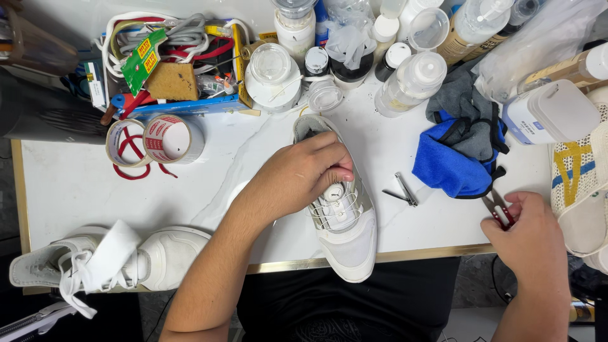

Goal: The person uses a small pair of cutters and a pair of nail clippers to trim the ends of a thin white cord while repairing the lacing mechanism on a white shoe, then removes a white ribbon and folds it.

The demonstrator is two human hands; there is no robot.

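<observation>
Finds left hand laid over the white shoe, fingers curled together and pressed on the tongue just above the round lacing dial; thumb hidden beneath, so cannot confirm a full clamp. Places the shoe under those fingers, toe toward the body and overhanging the gold table edge, heel pointing away from the palm.

Finds right hand out past the table's near corner, fingers pinched shut on a small red-handled tool, its tip directed away from the knuckles toward the blue cloth.

Judges the step in hand as steadying the shoe at the dial while bringing the tool to bear. Judges that any next move calls for a firm left-hand hold, since the overhanging toe could tip, and for carrying the tool across to the left fingertips without catching the thin laces.

Notes a metal clipper lying between the two hands, near the left fingertips, directly on that path. Notes open white tabletop behind the left wrist, with tape rolls beyond it and a second white shoe at the near edge. Notes crowded bottles beyond the left fingertips and a white tub beyond the right; little room there.
</observation>
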